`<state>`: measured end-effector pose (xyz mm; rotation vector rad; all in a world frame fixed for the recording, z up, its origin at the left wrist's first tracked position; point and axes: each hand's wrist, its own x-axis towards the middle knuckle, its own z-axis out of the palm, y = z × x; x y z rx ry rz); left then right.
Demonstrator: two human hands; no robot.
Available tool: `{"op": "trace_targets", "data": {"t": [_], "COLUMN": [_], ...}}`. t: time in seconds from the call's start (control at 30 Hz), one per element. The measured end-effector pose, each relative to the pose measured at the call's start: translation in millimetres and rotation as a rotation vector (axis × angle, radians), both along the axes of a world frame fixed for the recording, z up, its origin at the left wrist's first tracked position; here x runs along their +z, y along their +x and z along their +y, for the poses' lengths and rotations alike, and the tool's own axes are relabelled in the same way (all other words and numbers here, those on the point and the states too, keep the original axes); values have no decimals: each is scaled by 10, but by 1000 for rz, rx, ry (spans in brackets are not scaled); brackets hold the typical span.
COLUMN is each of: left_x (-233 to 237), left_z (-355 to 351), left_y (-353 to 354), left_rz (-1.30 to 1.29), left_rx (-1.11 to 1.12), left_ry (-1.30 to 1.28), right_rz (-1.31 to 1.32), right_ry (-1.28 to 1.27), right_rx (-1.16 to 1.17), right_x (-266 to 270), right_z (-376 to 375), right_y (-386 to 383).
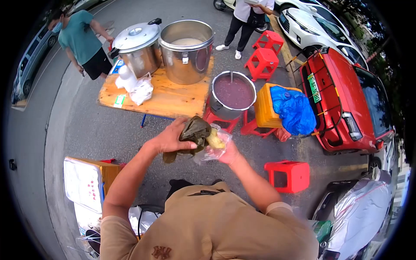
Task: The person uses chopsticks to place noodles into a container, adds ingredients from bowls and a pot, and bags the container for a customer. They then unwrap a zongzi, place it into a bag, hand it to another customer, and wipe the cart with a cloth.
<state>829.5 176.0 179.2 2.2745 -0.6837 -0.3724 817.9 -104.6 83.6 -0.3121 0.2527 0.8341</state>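
Note:
My left hand point(171, 138) is wrapped round a bundle of dark green leaves point(195, 131), its thumb lying across them. Touching the leaves on the right is a pale yellow lump of food point(214, 139) inside a clear plastic bag point(219, 149). My right hand point(229, 151) holds this bag from the right side, with its fingers partly hidden behind the plastic. Both hands are close together in front of my chest, just beyond the near edge of the wooden table point(173, 97).
Two large steel pots point(186, 65) stand on the table. Beyond my hands, a pot of purple liquid point(234, 92) rests on red stools, beside a yellow crate point(265, 106) with blue plastic point(292, 108). A red stool point(288, 175) stands right. Two people stand beyond the table.

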Motion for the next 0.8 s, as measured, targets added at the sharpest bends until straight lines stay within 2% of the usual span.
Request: {"op": "trace_targets", "data": {"t": [0.07, 0.13, 0.23, 0.3, 0.33, 0.4, 0.5, 0.57, 0.6, 0.7, 0.8], "left_x": [-77, -296, -383, -382, -357, -324, -82, -122, 67, 295, 415], "left_z": [-726, -1397, -2297, -2855, -3116, -3610, -4350, -4875, -5162, -6015, -6838], "left_y": [53, -5, -38, -28, -13, 42, 183, 402, 472, 770, 1068], "left_rz": [64, 204, 340, 366, 362, 200, 93, 0, 1, -34, -49], "left_rx": [-139, -153, -158, -221, -224, -378, -540, -682, -729, -858, -993], "left_ry": [-30, -224, -218, -181, -175, 42, 160, 221, 307, 324, 322], "right_rz": [-57, -116, -116, -95, -99, -58, -80, -99, -116, -188, -247], "right_ry": [36, -17, 127, -81, -76, -162, -96, -115, -68, 2, -155], "right_rx": [-15, -97, -91, -273, -277, -373, -361, -420, -457, -570, -687], "right_x": [138, 106, -71, -41, 31, 142, -7, -201, -297, -428, -345], "right_z": [-572, -1134, -2038, -2517, -2722, -3132, -3843, -4268, -4489, -5121, -5721], "right_y": [-174, -316, -452, -627, -753, -957, -1038, -1104, -1147, -1188, -1154]}}
